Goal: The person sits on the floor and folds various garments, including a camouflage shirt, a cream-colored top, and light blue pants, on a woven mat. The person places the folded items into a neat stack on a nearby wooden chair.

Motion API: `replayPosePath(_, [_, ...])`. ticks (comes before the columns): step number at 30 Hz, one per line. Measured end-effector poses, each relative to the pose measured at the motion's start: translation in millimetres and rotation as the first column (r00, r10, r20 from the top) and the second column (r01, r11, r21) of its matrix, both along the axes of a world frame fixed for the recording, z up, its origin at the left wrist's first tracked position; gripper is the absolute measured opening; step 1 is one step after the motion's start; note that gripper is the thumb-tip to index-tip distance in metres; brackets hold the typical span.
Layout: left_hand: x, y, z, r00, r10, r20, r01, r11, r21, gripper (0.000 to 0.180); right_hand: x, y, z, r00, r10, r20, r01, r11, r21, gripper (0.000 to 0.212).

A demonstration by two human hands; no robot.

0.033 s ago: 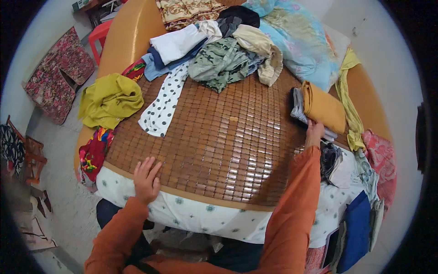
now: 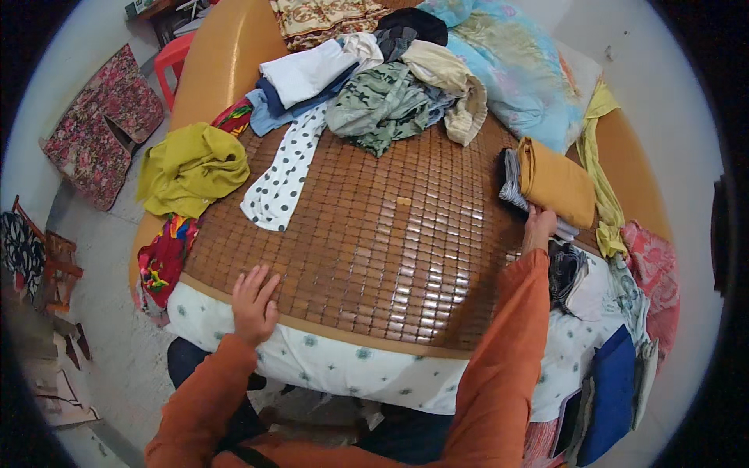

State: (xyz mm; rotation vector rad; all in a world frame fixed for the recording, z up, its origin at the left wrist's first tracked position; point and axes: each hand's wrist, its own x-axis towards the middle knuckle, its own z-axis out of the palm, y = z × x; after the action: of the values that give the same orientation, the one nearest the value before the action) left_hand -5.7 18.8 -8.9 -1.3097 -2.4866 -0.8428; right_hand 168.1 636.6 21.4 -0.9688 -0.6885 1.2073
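My left hand (image 2: 254,306) rests open, fingers stretched out, at the near edge of the brown tiled bed mat (image 2: 351,257). On the right side of the bed, my right hand (image 2: 539,228) grips the near edge of a folded mustard-yellow cloth (image 2: 555,182); its fingertips are partly hidden. That cloth lies on a stack with a folded grey-striped garment (image 2: 512,179) showing at its left. Close to my right wrist lies a dark folded garment (image 2: 563,273), beside a white folded one (image 2: 588,292).
Across the far side lie a camouflage garment (image 2: 378,109), a white folded garment (image 2: 308,72), a polka-dot garment (image 2: 282,179) and a light-blue quilt (image 2: 507,74). An olive-yellow garment (image 2: 193,168) sits at the left edge. A blue folded garment (image 2: 607,398) lies near right.
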Motion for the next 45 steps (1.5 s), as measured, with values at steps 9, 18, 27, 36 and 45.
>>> replayPosePath(9, [-1,-4,-1,1.0,0.005,-0.006,-0.004,1.0,0.018,0.043,-138,-183,-5,0.581,-0.125,0.804,-0.441,0.782,0.44,0.051])
replayPosePath(18, [-3,-12,-1,1.0,-0.001,-0.011,0.001,1.0,0.024,0.043,-283,-300,34,0.195,-0.302,0.933,-0.922,0.269,0.28,0.075])
replayPosePath(27, [-1,-16,-5,1.0,0.011,-0.029,-0.01,0.999,0.032,0.042,-274,-271,-1,0.157,-0.427,0.891,-0.891,0.329,0.314,0.007])
replayPosePath(36, [-1,-14,-4,0.999,0.013,-0.043,-0.01,0.996,0.084,0.041,-164,-332,25,-0.349,-0.32,0.881,-0.933,0.208,-0.294,0.011])
replayPosePath(45, [-2,-11,0,1.0,-0.021,-0.02,0.022,0.998,0.062,0.042,-90,-429,45,-0.748,-0.593,0.299,0.038,-0.488,-0.872,0.024])
